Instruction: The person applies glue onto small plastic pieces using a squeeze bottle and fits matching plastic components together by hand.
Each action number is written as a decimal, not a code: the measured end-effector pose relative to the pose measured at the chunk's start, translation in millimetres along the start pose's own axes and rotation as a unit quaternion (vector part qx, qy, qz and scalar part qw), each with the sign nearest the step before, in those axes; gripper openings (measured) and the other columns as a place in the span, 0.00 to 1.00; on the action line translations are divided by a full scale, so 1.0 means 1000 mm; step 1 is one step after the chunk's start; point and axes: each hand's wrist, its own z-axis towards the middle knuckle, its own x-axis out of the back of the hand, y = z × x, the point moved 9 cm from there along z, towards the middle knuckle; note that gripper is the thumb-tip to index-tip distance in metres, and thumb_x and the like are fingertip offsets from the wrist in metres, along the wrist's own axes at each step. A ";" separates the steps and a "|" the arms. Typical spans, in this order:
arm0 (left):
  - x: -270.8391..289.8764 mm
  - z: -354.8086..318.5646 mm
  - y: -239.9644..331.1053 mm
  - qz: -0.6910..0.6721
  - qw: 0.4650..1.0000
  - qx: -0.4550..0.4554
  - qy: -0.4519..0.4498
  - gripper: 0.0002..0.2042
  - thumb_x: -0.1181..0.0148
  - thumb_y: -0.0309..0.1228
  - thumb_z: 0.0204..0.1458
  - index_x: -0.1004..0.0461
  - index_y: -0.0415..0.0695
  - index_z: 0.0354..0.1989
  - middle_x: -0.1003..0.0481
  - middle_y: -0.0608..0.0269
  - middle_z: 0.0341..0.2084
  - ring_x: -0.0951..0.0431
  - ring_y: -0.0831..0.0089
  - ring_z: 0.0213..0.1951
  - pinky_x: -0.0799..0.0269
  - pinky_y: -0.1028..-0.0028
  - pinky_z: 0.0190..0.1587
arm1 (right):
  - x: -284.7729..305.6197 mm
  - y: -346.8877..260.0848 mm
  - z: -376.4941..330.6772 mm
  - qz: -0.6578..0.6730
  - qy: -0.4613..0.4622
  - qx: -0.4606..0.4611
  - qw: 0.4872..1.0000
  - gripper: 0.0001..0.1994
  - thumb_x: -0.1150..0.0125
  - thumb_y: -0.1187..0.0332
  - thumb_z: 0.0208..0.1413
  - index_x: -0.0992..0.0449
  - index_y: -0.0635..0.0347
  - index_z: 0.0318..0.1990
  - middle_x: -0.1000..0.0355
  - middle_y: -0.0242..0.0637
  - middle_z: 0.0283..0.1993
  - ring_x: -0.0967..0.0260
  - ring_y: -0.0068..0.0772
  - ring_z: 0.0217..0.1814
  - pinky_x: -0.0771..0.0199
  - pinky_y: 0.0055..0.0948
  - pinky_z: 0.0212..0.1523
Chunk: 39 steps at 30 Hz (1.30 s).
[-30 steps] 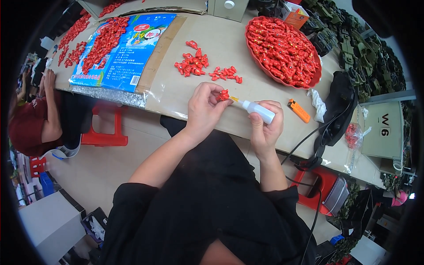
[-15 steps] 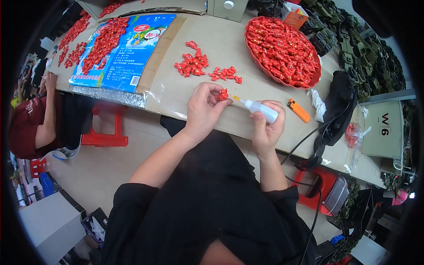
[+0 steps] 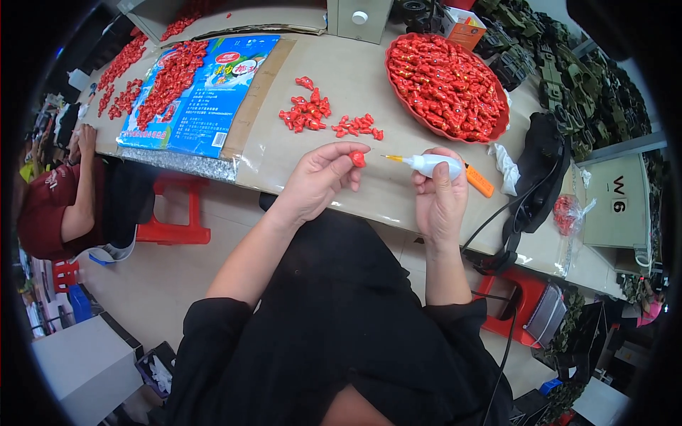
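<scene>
Between the thumb and fingers of my left hand (image 3: 317, 181) is a small red figurine (image 3: 358, 158). My right hand (image 3: 442, 195) grips a white squeeze bottle (image 3: 432, 165), held sideways, with its needle tip (image 3: 393, 157) pointing left. A short gap separates that tip from the figurine. Just beyond my hands, a loose pile of red figurines (image 3: 307, 111) lies on the table beside a smaller group of little red pieces (image 3: 357, 127). Farther right, a red scalloped bowl (image 3: 506, 122) is heaped with red figurines.
An orange lighter (image 3: 479, 182) lies partly behind my right hand, near a crumpled white tissue (image 3: 506, 169) and a black bag (image 3: 541, 156) with a cable. More red pieces lie on blue printed cardboard (image 3: 238, 85) at left. A person in dark red (image 3: 53, 206) sits there.
The squeeze bottle's needle tip has drawn back from the figurine, as my right hand moved slightly right and tilted the bottle flatter. The figurine has turned in my left fingers.
</scene>
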 end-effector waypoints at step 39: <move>0.000 0.001 -0.026 -0.156 0.985 0.078 0.006 0.11 0.63 0.33 0.57 0.37 0.39 0.38 0.35 0.64 0.24 0.38 0.78 0.22 0.42 0.79 0.25 | -0.023 -0.011 -0.018 -0.286 -0.073 0.213 0.931 0.11 0.45 0.72 0.50 0.39 0.65 0.38 0.40 0.40 0.36 0.41 0.23 0.32 0.38 0.19 0.32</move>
